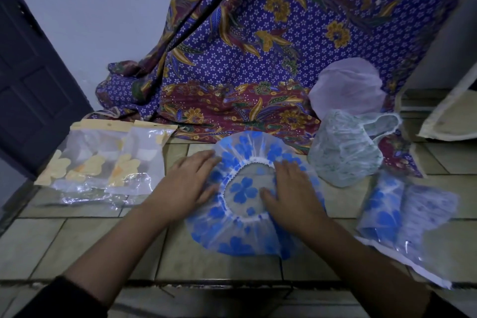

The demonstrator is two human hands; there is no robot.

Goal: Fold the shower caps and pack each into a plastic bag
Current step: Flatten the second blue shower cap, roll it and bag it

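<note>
A clear shower cap with blue flowers [242, 230] lies spread flat on the tiled surface [77, 245], its elastic opening facing up. My left hand [185, 183] presses flat on the cap's left rim. My right hand [291, 193] lies flat across the right side of the elastic ring. Packed plastic bags holding yellow-flowered caps [103, 162] sit to the left. On the right, a plastic bag with a blue-flowered cap [402, 217] lies near the edge.
A green-patterned cap [346, 152] and a pale pink cap [348, 88] sit at the back right. A purple batik cloth [258, 46] hangs behind. A dark door [31, 80] stands at the left. The surface's front edge runs just below my forearms.
</note>
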